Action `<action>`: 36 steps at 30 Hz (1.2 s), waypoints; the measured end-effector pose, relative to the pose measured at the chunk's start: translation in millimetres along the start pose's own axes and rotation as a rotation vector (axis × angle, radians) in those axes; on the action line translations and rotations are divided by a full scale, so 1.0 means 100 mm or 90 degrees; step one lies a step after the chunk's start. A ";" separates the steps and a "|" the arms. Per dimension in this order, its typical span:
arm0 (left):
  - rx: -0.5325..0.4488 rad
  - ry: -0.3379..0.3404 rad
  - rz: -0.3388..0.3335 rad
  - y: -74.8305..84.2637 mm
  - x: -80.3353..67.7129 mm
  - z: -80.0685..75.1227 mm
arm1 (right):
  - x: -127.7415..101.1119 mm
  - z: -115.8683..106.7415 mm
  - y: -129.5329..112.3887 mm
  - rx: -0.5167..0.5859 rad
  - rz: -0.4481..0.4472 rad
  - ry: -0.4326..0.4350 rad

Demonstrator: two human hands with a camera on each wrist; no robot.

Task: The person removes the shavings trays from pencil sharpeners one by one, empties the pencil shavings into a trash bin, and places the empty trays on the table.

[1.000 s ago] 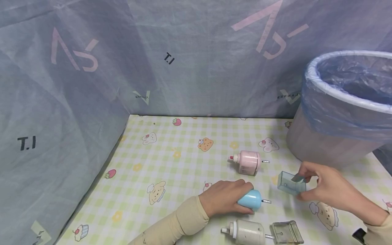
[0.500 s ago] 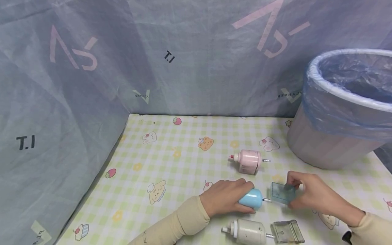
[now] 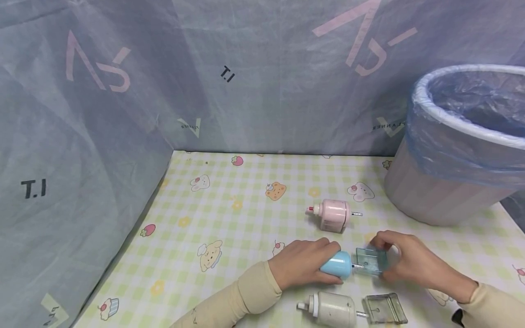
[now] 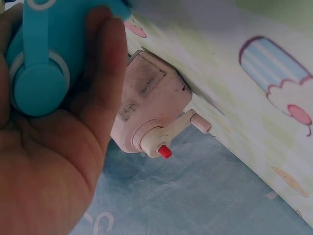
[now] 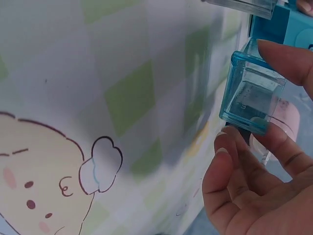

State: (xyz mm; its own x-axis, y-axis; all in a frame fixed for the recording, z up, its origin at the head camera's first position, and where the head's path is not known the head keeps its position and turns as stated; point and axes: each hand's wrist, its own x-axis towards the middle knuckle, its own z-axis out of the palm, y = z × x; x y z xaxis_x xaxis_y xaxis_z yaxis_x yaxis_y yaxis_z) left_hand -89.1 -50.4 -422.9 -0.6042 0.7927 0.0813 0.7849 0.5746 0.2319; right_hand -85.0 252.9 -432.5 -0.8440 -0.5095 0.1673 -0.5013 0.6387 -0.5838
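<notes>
The blue pencil sharpener lies on its side on the checked tablecloth, near the front edge and right of the middle, with its thin metal pin pointing right. The left hand lies over its left end with the fingers curled round the body and grips it; in the left wrist view the sharpener's crank end sits in the palm. Against the sharpener's right end is the clear blue drawer, pinched between the thumb and fingers of the right hand; the right wrist view shows the drawer held by a finger on top and the thumb below, one end meeting the blue body. Just beyond the two hands, farther back on the cloth, lies the pink pencil sharpener, also on its side, crank to the left. Nearer than the hands, at the front edge, lies the white pencil sharpener, and just to its right the grey clear drawer rests on the cloth apart from it. At the far right stands the waste bin, lined with a blue plastic bag. Grey-blue fabric sheets with printed letters wall the back and left.
</notes>
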 end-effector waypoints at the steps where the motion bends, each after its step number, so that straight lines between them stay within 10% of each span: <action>1: -0.001 -0.002 -0.001 0.00 0.00 0.00 | 0.00 0.01 0.01 0.002 -0.006 0.007; 36: -0.022 -0.018 -0.016 0.00 0.01 0.00 | -0.02 0.04 -0.04 -0.048 0.065 -0.084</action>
State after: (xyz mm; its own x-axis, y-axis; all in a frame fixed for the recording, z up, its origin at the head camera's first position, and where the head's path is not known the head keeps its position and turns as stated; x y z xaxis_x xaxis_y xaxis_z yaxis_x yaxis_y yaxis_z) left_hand -90.0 -49.4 -422.7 -0.6196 0.7834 0.0480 0.7636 0.5876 0.2675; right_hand -80.1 249.1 -433.1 -0.8614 -0.5079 0.0019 -0.4313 0.7295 -0.5309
